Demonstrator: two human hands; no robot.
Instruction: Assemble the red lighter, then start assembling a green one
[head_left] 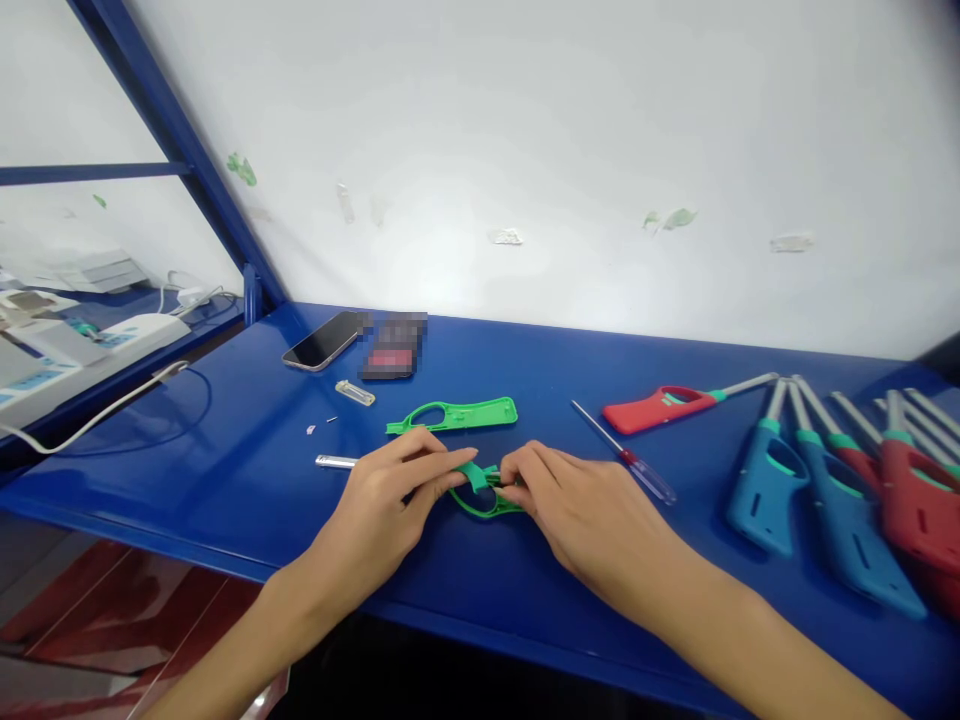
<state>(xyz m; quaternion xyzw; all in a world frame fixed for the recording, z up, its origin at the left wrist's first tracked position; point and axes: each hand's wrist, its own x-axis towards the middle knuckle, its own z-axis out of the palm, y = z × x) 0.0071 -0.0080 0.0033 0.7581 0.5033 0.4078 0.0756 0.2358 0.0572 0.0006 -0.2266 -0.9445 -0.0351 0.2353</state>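
Note:
Low over the blue table, my left hand (pixel 390 490) pinches a small green trigger piece (pixel 474 476) at the ring of a green lighter shell half (pixel 480 512). My right hand (pixel 566 495) has its fingers closed on the other end of that shell, covering most of it. Behind my hands lies a second green shell half (pixel 469 413), its inner side up. A metal tube (pixel 335 462) lies beside my left hand, partly hidden by it. A clear plastic part (pixel 355 392) rests farther back, with tiny bits (pixel 311 430) nearer the left.
On the right, a screwdriver (pixel 637 468), a red lighter (pixel 660 407), and several blue lighters (pixel 769 490) and red lighters (pixel 919 490) lie on the blue table (pixel 247 500). A phone (pixel 324 341) and a blurred packet (pixel 394 347) sit at the back left.

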